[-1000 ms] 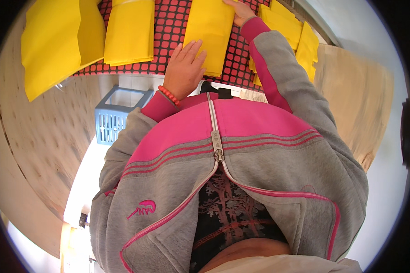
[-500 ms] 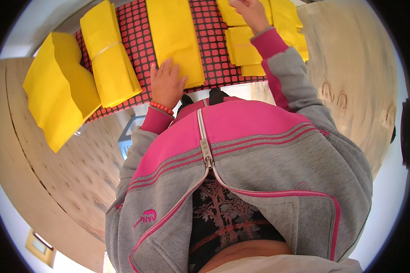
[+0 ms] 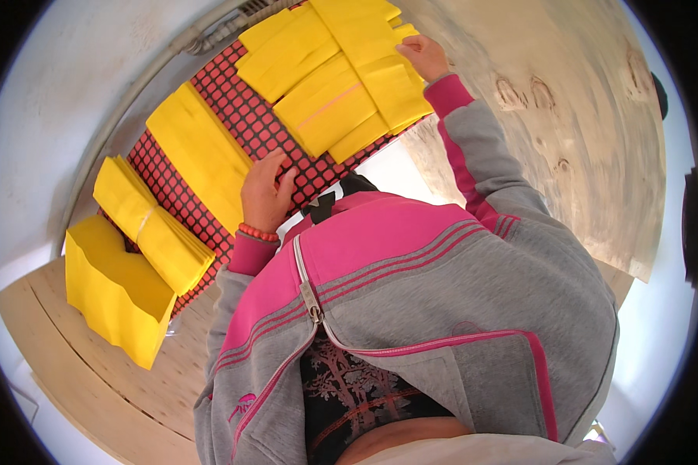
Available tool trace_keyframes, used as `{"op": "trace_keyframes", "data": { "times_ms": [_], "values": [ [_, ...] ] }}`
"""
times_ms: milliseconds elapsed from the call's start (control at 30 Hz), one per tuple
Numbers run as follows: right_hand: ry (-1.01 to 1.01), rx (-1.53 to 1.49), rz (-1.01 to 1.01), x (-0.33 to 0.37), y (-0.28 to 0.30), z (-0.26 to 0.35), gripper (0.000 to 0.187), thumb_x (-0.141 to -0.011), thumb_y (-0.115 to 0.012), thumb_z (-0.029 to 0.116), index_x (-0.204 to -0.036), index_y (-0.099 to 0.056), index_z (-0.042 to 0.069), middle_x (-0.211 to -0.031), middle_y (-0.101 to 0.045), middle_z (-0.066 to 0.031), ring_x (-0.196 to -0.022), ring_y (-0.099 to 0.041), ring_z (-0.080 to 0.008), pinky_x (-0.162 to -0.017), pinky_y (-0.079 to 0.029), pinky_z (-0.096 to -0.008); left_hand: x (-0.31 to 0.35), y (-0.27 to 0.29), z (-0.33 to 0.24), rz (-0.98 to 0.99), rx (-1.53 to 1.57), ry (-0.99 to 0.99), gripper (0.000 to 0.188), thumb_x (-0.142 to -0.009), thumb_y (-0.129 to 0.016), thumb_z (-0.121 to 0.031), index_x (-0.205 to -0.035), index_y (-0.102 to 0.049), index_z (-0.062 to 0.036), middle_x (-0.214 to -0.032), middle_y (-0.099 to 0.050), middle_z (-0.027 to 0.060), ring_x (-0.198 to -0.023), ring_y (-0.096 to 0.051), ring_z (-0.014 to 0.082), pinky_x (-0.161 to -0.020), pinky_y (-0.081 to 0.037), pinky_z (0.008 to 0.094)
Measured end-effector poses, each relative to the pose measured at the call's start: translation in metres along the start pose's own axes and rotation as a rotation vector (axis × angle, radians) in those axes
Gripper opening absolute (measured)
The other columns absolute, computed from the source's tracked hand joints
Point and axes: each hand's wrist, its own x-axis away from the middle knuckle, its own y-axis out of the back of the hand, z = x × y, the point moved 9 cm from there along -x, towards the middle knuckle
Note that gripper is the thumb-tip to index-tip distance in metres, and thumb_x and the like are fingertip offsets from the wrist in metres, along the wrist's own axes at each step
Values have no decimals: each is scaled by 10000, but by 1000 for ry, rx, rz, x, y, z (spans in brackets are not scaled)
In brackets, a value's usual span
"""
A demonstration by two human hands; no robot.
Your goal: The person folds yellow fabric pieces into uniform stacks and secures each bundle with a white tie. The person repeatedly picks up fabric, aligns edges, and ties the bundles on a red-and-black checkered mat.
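Item: yellow paper sheets on a red-and-black checked mat (image 3: pixel 250 116), laid over our counter (image 3: pixel 589 132).

- Left hand (image 3: pixel 265 198): open, fingers spread, pressing flat on the near end of a single long yellow sheet (image 3: pixel 198 159) that lies alone on the mat.
- Right hand (image 3: pixel 423 56): fingers curled onto the edge of the overlapping yellow sheets (image 3: pixel 349 85) at the far right of the mat; we judge it a light pinch on the top sheet, though the grip itself is partly hidden.
- Banded yellow bundle (image 3: pixel 151 229): at the left end of the mat, untouched.
- Loose yellow stack (image 3: pixel 116 298): beside the bundle, hanging past the mat edge.

Progress, as we judge it: several sheets spread out; the bundle and stack are left to work through.
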Motion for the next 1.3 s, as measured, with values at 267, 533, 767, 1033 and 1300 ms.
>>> {"op": "trace_keyframes", "data": {
  "times_ms": [267,533,767,1033,1300],
  "values": [
    [-78,91,84,-40,-11,2,419,-730,-742,397,-914,-686,25,-851,-688,-139,-815,-666,-254,-752,-517,-355,-45,-73,-15,311,704,304,240,-903,-599,-142,-1072,-611,29,-960,-669,80,-884,-637,130,-766,-503,264],
    [-319,-45,665,-54,-54,-26,397,-800,-698,419,-810,-659,25,-685,-645,-65,-490,-567,-159,-436,-420,-314,-36,-162,-10,519,1037,696,246,-898,-616,-168,-1039,-609,33,-929,-645,39,-857,-596,98,-779,-472,231],
    [-660,-762,843,-21,-61,6,271,-913,-613,299,-1039,-632,60,-813,-693,-18,-564,-610,-96,-460,-450,-235,-44,-175,-15,478,1394,957,398,-932,-586,-287,-1194,-532,8,-1141,-621,103,-994,-624,173,-868,-490,280],
    [-725,-948,927,7,-67,39,348,-940,-581,279,-1186,-570,34,-1069,-685,-66,-871,-688,-150,-707,-571,-273,-73,-171,-46,482,1809,848,378,-969,-527,-203,-1258,-476,36,-1213,-591,151,-1060,-619,244,-928,-507,354],
    [-792,-1145,608,-11,-82,52,395,-914,-629,219,-1236,-536,9,-1206,-616,-106,-1095,-601,-209,-931,-503,-353,-58,-132,-35,574,1516,695,357,-934,-574,-119,-1226,-507,74,-1170,-617,142,-1038,-624,221,-904,-507,331]
  ]
}}
